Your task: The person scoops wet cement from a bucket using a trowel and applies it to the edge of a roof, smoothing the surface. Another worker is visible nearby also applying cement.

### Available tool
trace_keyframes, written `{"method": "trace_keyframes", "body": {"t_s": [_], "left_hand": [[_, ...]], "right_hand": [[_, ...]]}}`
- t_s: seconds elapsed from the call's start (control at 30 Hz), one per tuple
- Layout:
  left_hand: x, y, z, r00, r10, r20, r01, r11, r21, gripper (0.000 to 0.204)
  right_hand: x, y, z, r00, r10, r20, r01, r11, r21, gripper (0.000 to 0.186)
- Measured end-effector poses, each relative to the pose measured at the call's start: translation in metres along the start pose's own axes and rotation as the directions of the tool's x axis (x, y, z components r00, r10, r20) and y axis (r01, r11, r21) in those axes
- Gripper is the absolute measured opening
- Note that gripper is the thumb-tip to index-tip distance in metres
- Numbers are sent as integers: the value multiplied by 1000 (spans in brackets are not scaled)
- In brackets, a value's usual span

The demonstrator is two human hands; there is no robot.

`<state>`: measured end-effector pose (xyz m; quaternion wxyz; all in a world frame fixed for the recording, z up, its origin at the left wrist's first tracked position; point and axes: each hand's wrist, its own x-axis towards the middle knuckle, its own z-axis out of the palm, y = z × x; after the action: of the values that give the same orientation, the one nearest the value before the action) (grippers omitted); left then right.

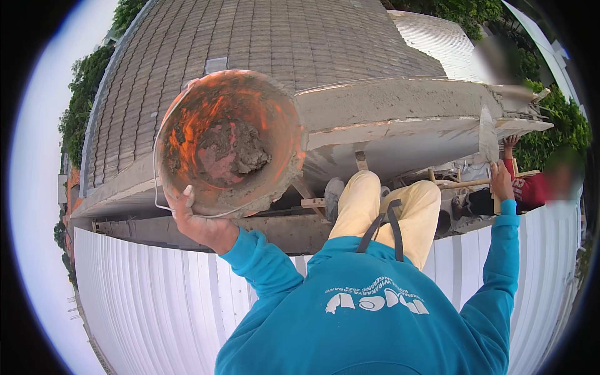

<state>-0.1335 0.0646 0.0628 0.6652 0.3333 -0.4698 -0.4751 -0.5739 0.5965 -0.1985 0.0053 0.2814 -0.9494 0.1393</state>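
My left hand is closed on the near rim of an orange bucket, tilted so that I look into it. Grey wet mortar lies at its bottom, and streaks of it coat the inner wall. A thin wire handle hangs along the bucket's near side. Out to the right, my right hand is wrapped round the handle of a trowel. The trowel's mortar-smeared blade points away from me, upright in front of the right end of a rendered concrete ledge.
Beyond the ledge rises a tiled roof. White corrugated metal roofing spreads below and behind me. Wooden props stand under the ledge. At the right, a co-worker in a red top reaches a hand up to the ledge's end.
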Motion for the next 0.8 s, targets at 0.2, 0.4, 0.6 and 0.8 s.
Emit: {"method": "trace_keyframes", "body": {"t_s": [0.2,0.4,0.6,0.8], "left_hand": [[4,-12,19,984,-106,147,133,972,-194,67],[-9,-15,49,954,-55,296,132,961,-245,65],[-7,-15,37,909,-51,413,111,986,-122,67],[-1,-22,23,907,-44,419,142,968,-205,71]], "right_hand": [[12,-160,-120,979,-146,-142,142,989,-36,39],[44,-342,-190,830,-541,-139,542,840,-35,46],[63,-480,-167,696,-697,-170,664,716,-218,42],[27,-488,-135,687,-717,120,725,664,-182,56]]}}
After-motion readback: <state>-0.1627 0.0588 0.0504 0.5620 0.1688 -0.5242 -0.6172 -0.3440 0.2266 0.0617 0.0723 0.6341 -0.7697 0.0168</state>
